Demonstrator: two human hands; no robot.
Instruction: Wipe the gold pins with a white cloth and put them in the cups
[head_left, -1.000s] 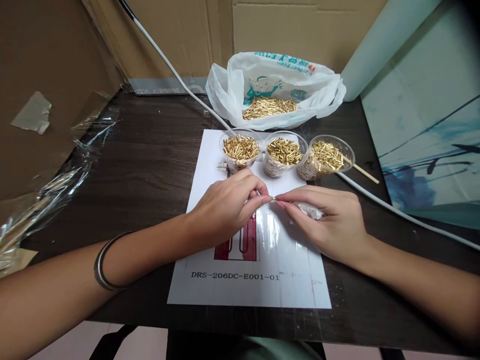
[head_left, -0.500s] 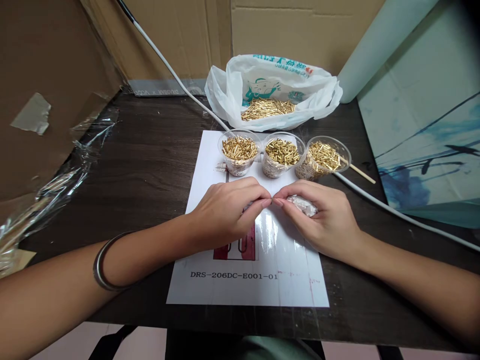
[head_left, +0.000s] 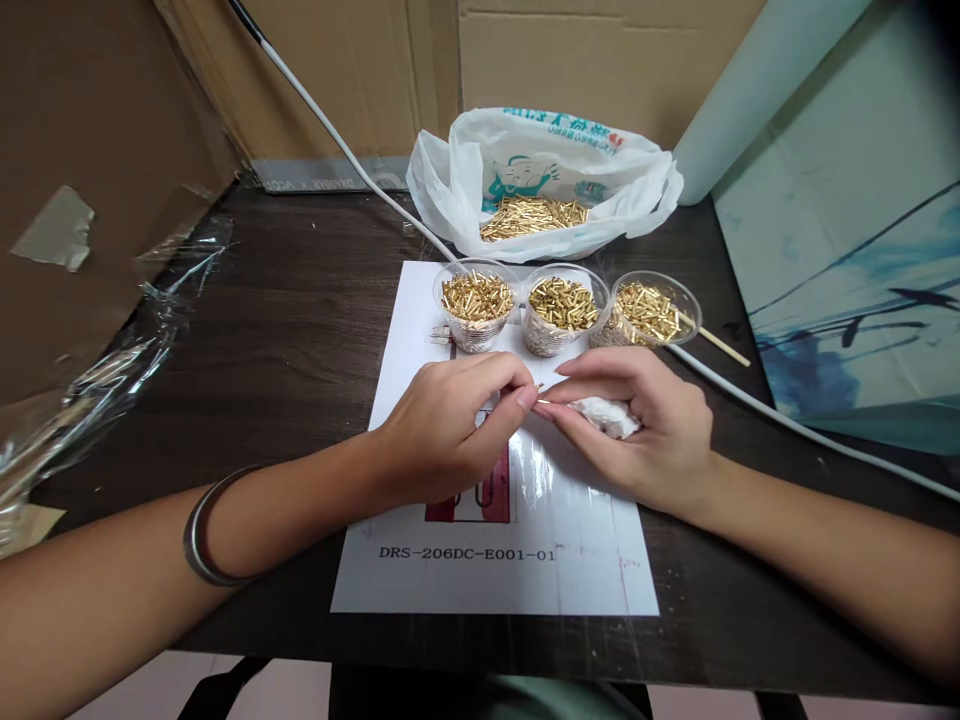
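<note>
My left hand (head_left: 457, 425) is closed in a pinch, and a small gold metal pin (head_left: 539, 387) pokes out past its fingertips. A thin bright pin (head_left: 544, 402) lies between my left thumb and the fingertips of my right hand (head_left: 637, 420). My right hand is curled round a crumpled white tissue (head_left: 606, 416), with its index finger lifted off the thumb. Both hands hover over a printed white sheet (head_left: 585, 570), fingertips nearly meeting. Just beyond them stand clear plastic cups of short gold pins: a left cup (head_left: 478, 335), a middle cup (head_left: 551, 340) and a right cup (head_left: 697, 305).
A white plastic bag (head_left: 442, 200) holding many longer gold pins sits behind the cups. A wooden stick (head_left: 724, 347) leans out of the right cup. A white cable (head_left: 360, 165) crosses the dark table (head_left: 285, 300). Cardboard (head_left: 600, 60) walls the back.
My right index finger has lifted away from the pinch, and the fingertips have parted slightly. Gold pin ends now show between the hands. The cups and bag stay put.
</note>
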